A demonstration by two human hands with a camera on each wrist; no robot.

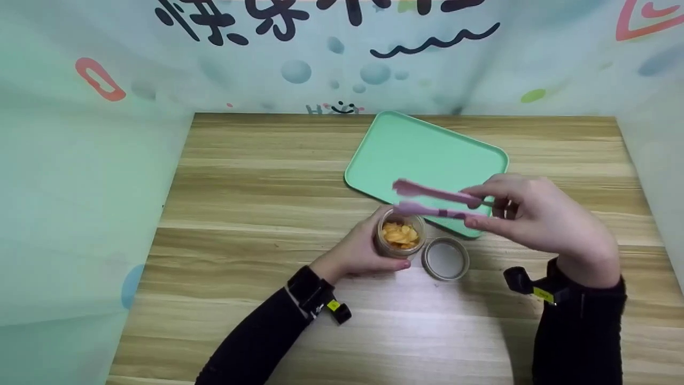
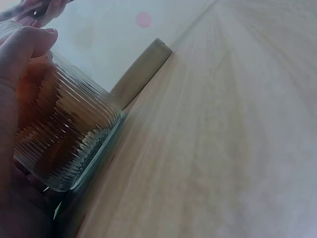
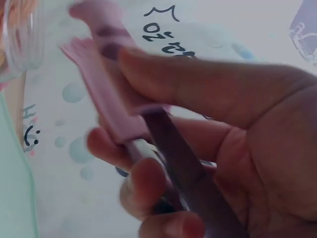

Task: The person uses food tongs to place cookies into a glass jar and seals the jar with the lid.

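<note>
left hand (image 1: 359, 251) wraps the ribbed glass jar (image 1: 400, 239) of orange slices, upright on the wooden table (image 1: 256, 187) | right hand (image 1: 539, 216) pinches pink tongs (image 1: 435, 200), tips apart above the jar mouth | lid (image 1: 445, 259) lies just beside the jar | green tray (image 1: 427, 155) behind, tongs crossing its near edge

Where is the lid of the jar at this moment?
In the head view, the lid lies flat on the wooden table, immediately right of the jar and before the green tray.
</note>
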